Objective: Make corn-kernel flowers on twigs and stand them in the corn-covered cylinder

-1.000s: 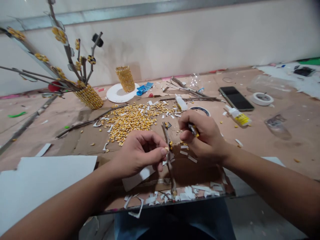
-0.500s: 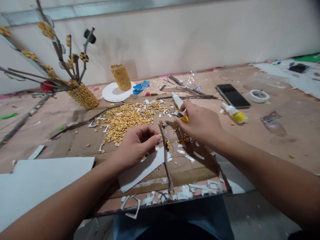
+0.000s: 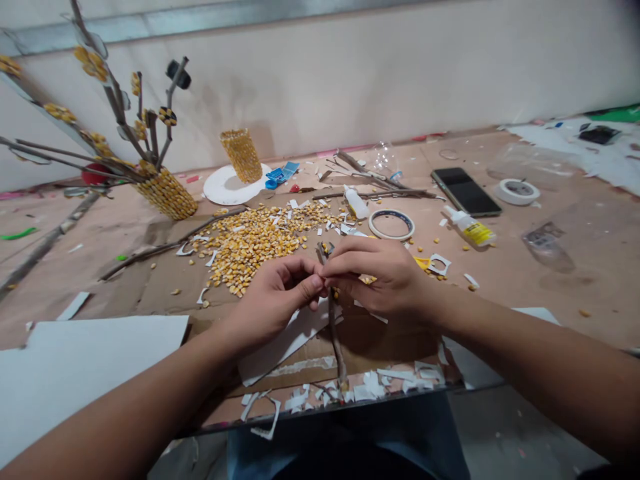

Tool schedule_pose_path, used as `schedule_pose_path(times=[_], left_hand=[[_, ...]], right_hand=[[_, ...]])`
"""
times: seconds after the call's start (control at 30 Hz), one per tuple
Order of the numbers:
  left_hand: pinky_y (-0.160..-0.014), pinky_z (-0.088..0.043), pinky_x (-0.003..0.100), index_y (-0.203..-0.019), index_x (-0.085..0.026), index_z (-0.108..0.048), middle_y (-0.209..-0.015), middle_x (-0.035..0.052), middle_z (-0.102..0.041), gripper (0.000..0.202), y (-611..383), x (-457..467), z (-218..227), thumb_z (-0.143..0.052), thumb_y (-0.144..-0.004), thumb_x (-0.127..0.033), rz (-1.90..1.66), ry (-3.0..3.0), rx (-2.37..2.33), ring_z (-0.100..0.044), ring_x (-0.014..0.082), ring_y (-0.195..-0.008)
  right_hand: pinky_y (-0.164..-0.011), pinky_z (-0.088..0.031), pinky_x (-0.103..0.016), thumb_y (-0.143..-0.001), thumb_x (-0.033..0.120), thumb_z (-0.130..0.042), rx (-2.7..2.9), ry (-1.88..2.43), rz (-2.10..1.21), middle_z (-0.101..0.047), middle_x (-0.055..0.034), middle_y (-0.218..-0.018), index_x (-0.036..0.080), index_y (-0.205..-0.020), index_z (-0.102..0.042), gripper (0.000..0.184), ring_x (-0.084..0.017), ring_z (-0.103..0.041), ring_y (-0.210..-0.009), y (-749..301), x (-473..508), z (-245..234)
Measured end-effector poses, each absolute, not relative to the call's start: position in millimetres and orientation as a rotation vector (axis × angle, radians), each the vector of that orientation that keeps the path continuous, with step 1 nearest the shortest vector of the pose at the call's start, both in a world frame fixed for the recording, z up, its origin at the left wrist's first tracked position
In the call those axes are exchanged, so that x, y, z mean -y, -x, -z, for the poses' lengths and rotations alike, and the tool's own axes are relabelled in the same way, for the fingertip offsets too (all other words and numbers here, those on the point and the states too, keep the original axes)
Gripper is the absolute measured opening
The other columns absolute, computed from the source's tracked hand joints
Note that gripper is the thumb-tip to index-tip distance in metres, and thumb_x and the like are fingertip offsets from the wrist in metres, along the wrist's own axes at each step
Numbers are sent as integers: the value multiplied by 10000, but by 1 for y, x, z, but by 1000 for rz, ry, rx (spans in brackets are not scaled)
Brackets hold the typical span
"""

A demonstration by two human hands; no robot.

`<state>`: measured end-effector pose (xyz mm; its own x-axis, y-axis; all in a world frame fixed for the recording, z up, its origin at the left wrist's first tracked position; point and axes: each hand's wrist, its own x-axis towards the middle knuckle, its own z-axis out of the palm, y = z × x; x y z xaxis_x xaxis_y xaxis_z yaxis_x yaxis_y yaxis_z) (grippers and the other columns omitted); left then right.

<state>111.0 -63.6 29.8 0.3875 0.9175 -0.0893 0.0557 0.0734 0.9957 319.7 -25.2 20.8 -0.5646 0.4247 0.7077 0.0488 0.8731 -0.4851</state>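
Observation:
Both hands meet over a thin brown twig that stands tilted above the cardboard. My left hand pinches the twig near its upper part, fingers curled. My right hand closes its fingertips on the same spot from the right; what lies between them is hidden. A heap of yellow corn kernels is spread just beyond the hands. A small yellow-and-white item lies on the table right of my right hand.
A tape ring, two glue bottles, a phone and another tape roll lie at the right. A kernel-covered vase with branches and a kernel-covered cup stand at the back left. White paper scraps litter the near edge.
My right hand reached out toward the tape ring, let go of the yellow item it held, and came back to the twig beside my left hand.

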Motion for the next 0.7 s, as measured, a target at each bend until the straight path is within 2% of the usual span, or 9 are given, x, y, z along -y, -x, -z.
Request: schedule_pose_path(times=[0.07, 0.17, 0.3, 0.4, 0.53, 0.7], left_hand=[[-573, -400, 225, -814, -170, -648, -661, -30, -588, 249, -111, 64, -32, -677, -944, -380, -783, -1445, -1065, -517, 101, -582], [-582, -379, 260, -799, -185, -654, -672, -12, -614, 224, -115, 67, -36, -664, -907, -382, -638, -1738, -1327, -531, 135, -602], [-562, -284, 299, -731, -213, -610, -654, -2, -617, 331, -127, 72, -39, -746, -797, -508, -250, -2053, -1668, -523, 175, -590], [-565, -264, 310, -687, -221, -604, -660, 9, -639, 282, -134, 74, -38, -692, -822, -453, -116, -2067, -1738, -536, 186, -589], [-555, -311, 304, -634, -220, -614, -603, -4, -638, 202, -130, 72, -37, -613, -820, -300, -198, -1931, -1717, -560, 173, -567], [-568, -410, 263, -689, -199, -677, -627, -15, -683, 126, -118, 71, -38, -639, -788, -268, -529, -1802, -1625, -607, 148, -585]], right_hand=[[-711, -511, -249, -1010, 123, -603, 2160, 368, -481, -736, -50, -960, 192, -1012, -670, 96, -126, -648, -821, -321, 24, -21], [-645, -475, -249, -979, 154, -633, 2139, 595, -439, -681, -5, -799, 188, -929, -634, 60, -115, -601, -692, -326, 19, -24], [-570, -444, -253, -967, 245, -651, 1936, 898, -624, -638, 20, -711, 192, -863, -619, 121, -101, -558, -583, -332, 15, -27], [-590, -464, -272, -934, 266, -680, 1839, 970, -740, -652, 7, -707, 191, -823, -622, 145, -119, -584, -610, -332, 13, -28], [-576, -467, -260, -871, 243, -701, 1818, 1009, -871, -645, 10, -709, 183, -816, -639, 102, -115, -578, -610, -332, 9, -29], [-484, -426, -223, -829, 223, -673, 1950, 1186, -1284, -638, 17, -622, 176, -768, -701, 82, -109, -583, -537, -333, 8, -31]])
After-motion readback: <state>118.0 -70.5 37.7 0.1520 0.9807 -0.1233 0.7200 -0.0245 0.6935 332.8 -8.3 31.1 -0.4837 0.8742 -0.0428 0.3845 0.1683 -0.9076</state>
